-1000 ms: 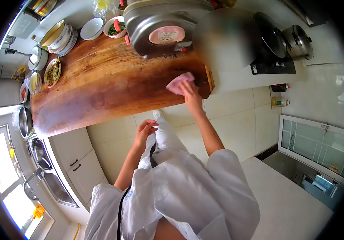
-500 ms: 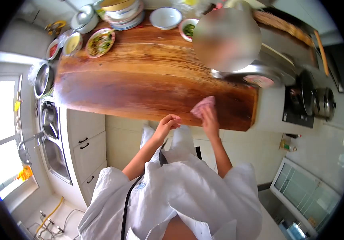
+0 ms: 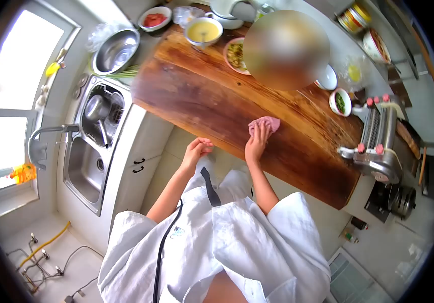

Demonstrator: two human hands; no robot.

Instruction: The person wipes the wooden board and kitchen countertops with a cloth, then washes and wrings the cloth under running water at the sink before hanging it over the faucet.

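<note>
A pink cloth lies bunched on the dark reddish front part of the wooden board. My right hand presses on the cloth, its fingers over the near left side of it. My left hand hangs in the air just off the board's near edge, above my lap, with its fingers curled together; whether anything small is between them cannot be seen. On the board's far side are a bowl of yellow liquid and a plate of chopped food, partly hidden by a blurred round patch.
Left of the board are a steel sink, a metal basin and a bowl of red food. A pasta machine stands at the right end, near a bowl of greens and a dark pot.
The view has swung left, bringing the sink and window closer. My right hand has moved the cloth leftward along the board. My left hand remains off the near edge, fingers curled.
</note>
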